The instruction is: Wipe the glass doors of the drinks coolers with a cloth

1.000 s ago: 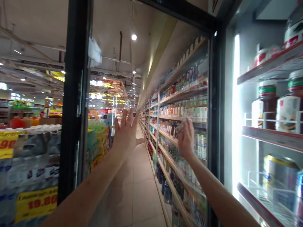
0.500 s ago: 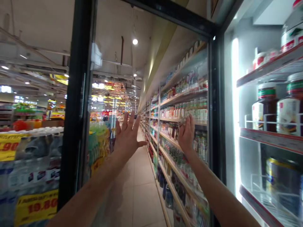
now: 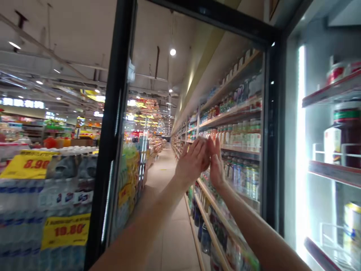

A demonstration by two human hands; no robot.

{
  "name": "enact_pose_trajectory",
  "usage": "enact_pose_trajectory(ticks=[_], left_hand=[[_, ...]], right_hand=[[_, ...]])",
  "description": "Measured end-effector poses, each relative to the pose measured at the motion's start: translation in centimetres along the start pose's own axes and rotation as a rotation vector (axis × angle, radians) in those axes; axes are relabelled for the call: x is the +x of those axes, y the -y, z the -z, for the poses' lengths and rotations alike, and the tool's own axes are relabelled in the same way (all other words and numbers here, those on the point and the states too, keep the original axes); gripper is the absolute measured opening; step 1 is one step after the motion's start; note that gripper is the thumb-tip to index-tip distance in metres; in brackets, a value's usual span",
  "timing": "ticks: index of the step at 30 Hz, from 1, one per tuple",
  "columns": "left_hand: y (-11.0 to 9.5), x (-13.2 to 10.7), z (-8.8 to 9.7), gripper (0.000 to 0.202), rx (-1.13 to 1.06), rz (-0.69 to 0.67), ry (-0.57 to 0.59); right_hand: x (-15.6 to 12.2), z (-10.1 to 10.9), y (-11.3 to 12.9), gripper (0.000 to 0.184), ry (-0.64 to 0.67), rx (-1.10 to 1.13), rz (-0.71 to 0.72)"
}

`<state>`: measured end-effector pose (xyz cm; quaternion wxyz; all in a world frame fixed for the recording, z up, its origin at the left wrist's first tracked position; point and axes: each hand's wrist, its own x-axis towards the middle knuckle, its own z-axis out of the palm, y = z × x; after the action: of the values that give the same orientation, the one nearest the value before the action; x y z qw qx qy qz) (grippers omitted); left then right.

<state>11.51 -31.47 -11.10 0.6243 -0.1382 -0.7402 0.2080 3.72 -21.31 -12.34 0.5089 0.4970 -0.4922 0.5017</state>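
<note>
Both my arms reach forward against the inside of an open glass cooler door [image 3: 158,188] with a black frame. My left hand [image 3: 193,162] is held up with fingers stretched out, nothing in it. My right hand [image 3: 216,165] is also flat and empty, its fingers straight up. The two hands stand side by side, fingertips almost touching, in front of the pane. Whether the palms press on the glass I cannot tell.
To the right is the lit cooler interior [image 3: 332,165] with shelves of bottles and cans. Through the glass runs a long aisle floor [image 3: 169,210] beside stocked drink shelves [image 3: 237,139]. On the left stand stacked water packs [image 3: 47,203] with yellow price signs [image 3: 29,164].
My left hand has moved right and now sits beside my right hand. The view has swung so the door frame sits further right and less of the cooler shelves shows.
</note>
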Motion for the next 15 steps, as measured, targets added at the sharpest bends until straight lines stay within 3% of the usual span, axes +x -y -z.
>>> enact_pose_trajectory(ticks=[3, 5, 8, 10, 12, 15], left_hand=[[0.6, 1.1, 0.5, 0.041, 0.096, 0.001, 0.031], [3.5, 1.1, 2.3, 0.040, 0.131, 0.035, 0.021], [9.3, 0.5, 5.5, 0.039, 0.166, 0.206, -0.064], [10.9, 0.3, 6.3, 0.037, 0.169, 0.316, -0.155], [9.2, 0.3, 5.3, 0.036, 0.141, 0.262, -0.167], [3.4, 0.3, 2.1, 0.038, 0.107, 0.046, -0.081]], right_hand=[[-0.2, 1.3, -1.5, 0.054, -0.144, -0.260, 0.091], [-0.4, 1.5, -1.9, 0.055, -0.181, -0.423, 0.164], [-0.6, 1.1, -1.7, 0.056, -0.142, -0.592, 0.172], [-0.5, 0.8, -1.4, 0.057, -0.100, -0.656, 0.158], [-0.5, 0.6, -1.3, 0.057, -0.092, -0.674, 0.151], [-0.6, 0.9, -1.7, 0.056, -0.151, -0.638, 0.139]])
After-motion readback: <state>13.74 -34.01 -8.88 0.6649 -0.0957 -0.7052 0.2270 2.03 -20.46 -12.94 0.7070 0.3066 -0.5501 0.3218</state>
